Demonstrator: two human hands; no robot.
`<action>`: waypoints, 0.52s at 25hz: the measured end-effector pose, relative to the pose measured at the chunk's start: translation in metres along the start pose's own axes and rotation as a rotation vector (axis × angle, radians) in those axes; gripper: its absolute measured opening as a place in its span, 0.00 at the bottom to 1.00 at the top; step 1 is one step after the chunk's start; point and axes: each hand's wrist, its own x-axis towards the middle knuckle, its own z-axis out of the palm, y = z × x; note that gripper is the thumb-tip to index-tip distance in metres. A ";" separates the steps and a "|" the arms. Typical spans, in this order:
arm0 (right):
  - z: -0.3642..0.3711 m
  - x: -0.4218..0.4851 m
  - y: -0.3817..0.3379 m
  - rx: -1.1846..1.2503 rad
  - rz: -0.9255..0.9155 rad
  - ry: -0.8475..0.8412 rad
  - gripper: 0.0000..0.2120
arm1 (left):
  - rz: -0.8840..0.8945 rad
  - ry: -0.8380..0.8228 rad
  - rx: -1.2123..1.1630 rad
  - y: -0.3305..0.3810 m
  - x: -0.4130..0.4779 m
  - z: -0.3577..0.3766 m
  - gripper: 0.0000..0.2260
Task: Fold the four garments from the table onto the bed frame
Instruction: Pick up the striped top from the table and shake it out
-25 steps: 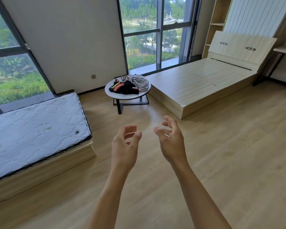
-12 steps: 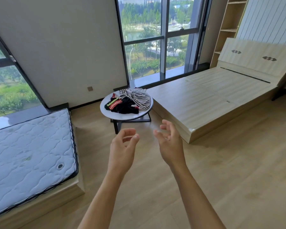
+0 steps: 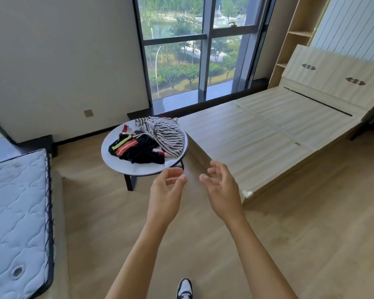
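Observation:
A round white table stands ahead of me with a heap of garments on it. A black-and-white striped garment lies on the right of the heap. A black garment with red and yellow bands lies at the left and front. The bare wooden bed frame stretches to the right of the table. My left hand and my right hand are raised in front of me, just short of the table's near edge. Both have fingers apart and hold nothing.
A white quilted mattress on a low base lies at the left. Large windows fill the far wall. A wooden shelf unit stands behind the bed's headboard. Wooden floor lies around me, and my shoe shows below.
The table, garments and bed frame have come much closer and lower in view as I walked towards them. My hands stayed raised and empty.

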 end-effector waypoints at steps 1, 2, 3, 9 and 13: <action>0.001 0.030 -0.001 -0.006 0.006 0.008 0.22 | 0.002 -0.020 -0.002 0.003 0.031 0.009 0.07; 0.002 0.065 0.000 -0.012 0.009 0.015 0.22 | 0.003 -0.038 0.006 0.005 0.066 0.020 0.07; 0.002 0.091 0.000 -0.013 0.014 0.021 0.21 | -0.002 -0.044 0.014 0.007 0.093 0.028 0.07; 0.012 0.256 0.020 -0.039 0.044 0.002 0.23 | -0.045 -0.047 0.031 -0.004 0.247 0.087 0.06; 0.029 0.381 0.042 -0.040 0.049 -0.100 0.23 | -0.078 -0.012 0.068 -0.024 0.360 0.127 0.06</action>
